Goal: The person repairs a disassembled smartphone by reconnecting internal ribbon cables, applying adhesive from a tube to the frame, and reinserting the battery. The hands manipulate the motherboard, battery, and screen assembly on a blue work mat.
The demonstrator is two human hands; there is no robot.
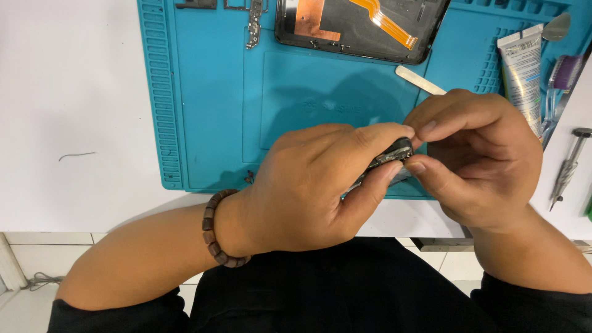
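Observation:
My left hand (314, 185) is closed around a small dark phone part (390, 154), gripping it between thumb and forefinger. A brown bead bracelet (217, 229) sits on that wrist. My right hand (475, 160) meets it from the right and pinches the part's upper end with thumb and forefinger. Both hands hover over the near edge of a teal repair mat (209, 105). Most of the part is hidden by my fingers.
An opened black phone body (364, 28) with copper foil and an orange flex cable lies at the mat's far edge. A pale spudger (419, 80), a glue tube (523, 68), a brush (558, 80) and a screwdriver (570, 163) lie at right. Small metal parts (254, 24) lie at top.

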